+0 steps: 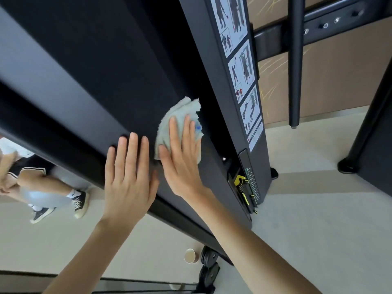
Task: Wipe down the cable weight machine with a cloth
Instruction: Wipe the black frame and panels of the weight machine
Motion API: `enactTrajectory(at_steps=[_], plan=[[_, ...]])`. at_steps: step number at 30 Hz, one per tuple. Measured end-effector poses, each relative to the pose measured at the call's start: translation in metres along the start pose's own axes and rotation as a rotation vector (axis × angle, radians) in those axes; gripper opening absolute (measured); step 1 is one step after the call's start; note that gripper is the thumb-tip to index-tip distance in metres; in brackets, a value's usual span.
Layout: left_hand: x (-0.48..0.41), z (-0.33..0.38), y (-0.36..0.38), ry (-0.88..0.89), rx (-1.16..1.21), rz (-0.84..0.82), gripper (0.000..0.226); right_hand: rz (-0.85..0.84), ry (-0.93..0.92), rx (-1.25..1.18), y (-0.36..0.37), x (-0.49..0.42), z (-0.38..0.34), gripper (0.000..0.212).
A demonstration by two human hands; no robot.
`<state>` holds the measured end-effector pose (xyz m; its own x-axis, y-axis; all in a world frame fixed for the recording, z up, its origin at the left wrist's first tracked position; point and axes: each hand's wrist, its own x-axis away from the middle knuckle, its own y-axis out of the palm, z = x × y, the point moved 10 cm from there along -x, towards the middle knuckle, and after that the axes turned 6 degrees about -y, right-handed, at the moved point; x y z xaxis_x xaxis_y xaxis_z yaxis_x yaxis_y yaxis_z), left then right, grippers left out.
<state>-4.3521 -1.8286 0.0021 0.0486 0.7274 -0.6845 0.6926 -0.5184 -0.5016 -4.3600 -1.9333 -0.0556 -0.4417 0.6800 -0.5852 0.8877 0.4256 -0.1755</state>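
Note:
The cable weight machine's black side panel fills the upper left of the head view. My right hand lies flat on a pale grey-green cloth with a small blue mark, pressing it against the panel with straight fingers. My left hand rests flat on the same panel just left of the cloth, fingers straight and together, holding nothing. Part of the cloth is hidden under my right palm.
A strip of exercise diagrams runs down the machine's front post, with the weight stack selector below. A paper cup stands on the pale floor by the base. A person's legs and sneakers are at left. Black frame bars stand at right.

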Motion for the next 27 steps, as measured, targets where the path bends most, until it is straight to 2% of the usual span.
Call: enactTrajectory(at_steps=[3,6,12,27], plan=[[0.004,-0.001,0.004,-0.018,-0.004,0.025,0.070,0.015,-0.080,0.019,-0.003,-0.008,-0.007,0.060],[0.013,0.011,0.011,-0.026,-0.022,0.042,0.069,0.021,-0.118,0.044,0.004,0.015,0.022,0.060],[0.045,0.038,0.034,-0.044,-0.088,0.051,0.067,-0.019,-0.025,0.003,0.027,0.084,0.107,0.060],[0.120,0.096,0.094,-0.153,-0.125,0.058,0.070,-0.065,-0.026,0.058,0.048,0.162,0.230,0.068]])
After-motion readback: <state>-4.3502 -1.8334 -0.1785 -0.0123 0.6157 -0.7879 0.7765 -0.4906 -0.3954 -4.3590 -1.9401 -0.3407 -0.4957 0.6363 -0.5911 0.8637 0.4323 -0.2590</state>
